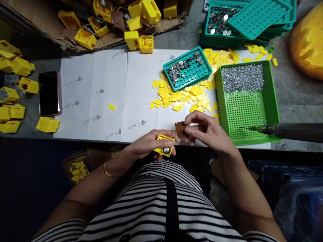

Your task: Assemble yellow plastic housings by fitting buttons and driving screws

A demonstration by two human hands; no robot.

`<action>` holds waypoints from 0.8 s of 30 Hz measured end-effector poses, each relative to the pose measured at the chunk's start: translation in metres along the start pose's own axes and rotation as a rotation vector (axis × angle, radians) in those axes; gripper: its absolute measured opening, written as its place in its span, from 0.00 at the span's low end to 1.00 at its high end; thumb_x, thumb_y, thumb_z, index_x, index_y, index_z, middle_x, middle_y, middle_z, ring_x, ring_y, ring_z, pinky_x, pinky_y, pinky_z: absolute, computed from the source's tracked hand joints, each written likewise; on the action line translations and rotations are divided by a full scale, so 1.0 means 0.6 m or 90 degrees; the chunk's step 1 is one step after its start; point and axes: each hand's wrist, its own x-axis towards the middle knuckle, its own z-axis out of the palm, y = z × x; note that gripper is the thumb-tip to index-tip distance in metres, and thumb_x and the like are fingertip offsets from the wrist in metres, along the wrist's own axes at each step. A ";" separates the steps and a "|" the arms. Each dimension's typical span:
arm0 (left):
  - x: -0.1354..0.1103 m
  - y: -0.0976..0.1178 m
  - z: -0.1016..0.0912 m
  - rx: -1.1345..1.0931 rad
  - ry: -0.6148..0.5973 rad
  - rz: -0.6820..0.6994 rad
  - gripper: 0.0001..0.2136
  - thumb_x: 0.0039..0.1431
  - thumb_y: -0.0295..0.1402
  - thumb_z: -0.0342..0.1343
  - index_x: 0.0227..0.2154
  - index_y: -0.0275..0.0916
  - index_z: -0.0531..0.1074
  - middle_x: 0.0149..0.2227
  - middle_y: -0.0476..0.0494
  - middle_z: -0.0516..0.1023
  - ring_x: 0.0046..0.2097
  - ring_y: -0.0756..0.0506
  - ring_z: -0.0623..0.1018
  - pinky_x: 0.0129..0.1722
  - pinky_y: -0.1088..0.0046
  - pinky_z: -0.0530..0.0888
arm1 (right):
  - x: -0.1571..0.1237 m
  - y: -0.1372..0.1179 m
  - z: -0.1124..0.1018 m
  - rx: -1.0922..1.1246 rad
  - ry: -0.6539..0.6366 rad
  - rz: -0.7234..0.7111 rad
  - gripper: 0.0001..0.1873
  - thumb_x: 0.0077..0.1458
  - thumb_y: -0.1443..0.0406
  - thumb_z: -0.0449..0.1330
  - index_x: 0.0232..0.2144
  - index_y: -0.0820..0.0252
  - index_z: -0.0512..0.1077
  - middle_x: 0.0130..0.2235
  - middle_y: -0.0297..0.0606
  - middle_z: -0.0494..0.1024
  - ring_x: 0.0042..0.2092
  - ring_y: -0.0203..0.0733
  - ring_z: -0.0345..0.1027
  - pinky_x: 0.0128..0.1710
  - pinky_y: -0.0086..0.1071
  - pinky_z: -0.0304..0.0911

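Observation:
My left hand (148,144) grips a small yellow plastic housing (159,152) near the table's front edge, its open side facing up. A round silver part (166,150) sits inside the housing. Thin wires run from it to a brown circuit board (180,129), which my right hand (205,131) pinches by its right side. The board is held just above and to the right of the housing, apart from it. Several small yellow plastic pieces (176,95) lie in a heap on the white paper beyond my hands.
A teal tray (186,79) of round metal parts rests on the heap. To the right, a green basket (275,101) holds screws, with a screwdriver (290,131) across its near edge. A phone (49,94), yellow housings (47,125) and a cardboard box (47,30) occupy the left and back.

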 end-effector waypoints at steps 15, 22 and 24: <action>0.008 -0.013 -0.004 -0.063 0.134 0.041 0.14 0.58 0.38 0.57 0.45 0.38 0.70 0.34 0.44 0.80 0.19 0.55 0.73 0.12 0.85 0.59 | -0.015 0.007 0.015 -0.347 0.089 -0.104 0.10 0.61 0.62 0.58 0.42 0.60 0.74 0.26 0.32 0.75 0.25 0.33 0.70 0.26 0.25 0.66; 0.011 -0.016 -0.007 -0.182 0.119 0.080 0.16 0.61 0.39 0.49 0.48 0.35 0.68 0.31 0.44 0.77 0.22 0.49 0.77 0.14 0.79 0.67 | -0.012 0.005 0.036 -0.359 0.138 -0.200 0.05 0.56 0.63 0.63 0.33 0.60 0.72 0.33 0.34 0.76 0.31 0.33 0.72 0.31 0.25 0.70; 0.010 -0.015 -0.006 -0.182 0.135 0.092 0.16 0.62 0.38 0.49 0.49 0.35 0.68 0.33 0.44 0.76 0.25 0.48 0.78 0.16 0.78 0.69 | -0.012 0.011 0.041 -0.354 0.142 -0.223 0.08 0.55 0.64 0.64 0.38 0.58 0.70 0.35 0.34 0.76 0.33 0.33 0.72 0.33 0.26 0.71</action>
